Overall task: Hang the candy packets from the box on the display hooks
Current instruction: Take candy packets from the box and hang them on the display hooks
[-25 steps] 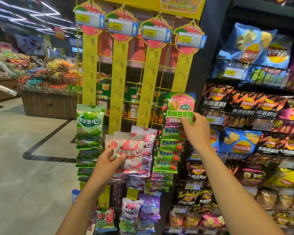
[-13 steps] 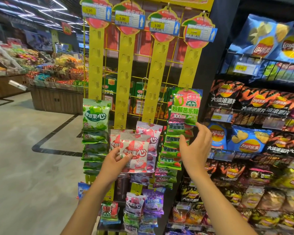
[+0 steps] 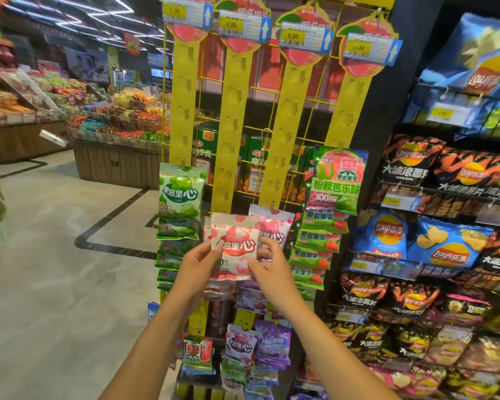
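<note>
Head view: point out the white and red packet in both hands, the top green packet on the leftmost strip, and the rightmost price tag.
white and red packet (image 3: 235,241), head view, on its red middle.
top green packet (image 3: 180,194), head view, on its printed front.
rightmost price tag (image 3: 358,48), head view, on its yellow part.

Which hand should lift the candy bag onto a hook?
Probably the left hand: it grips the packet directly below the yellow strip with free hooks; the right hand holds it further aside.
</note>
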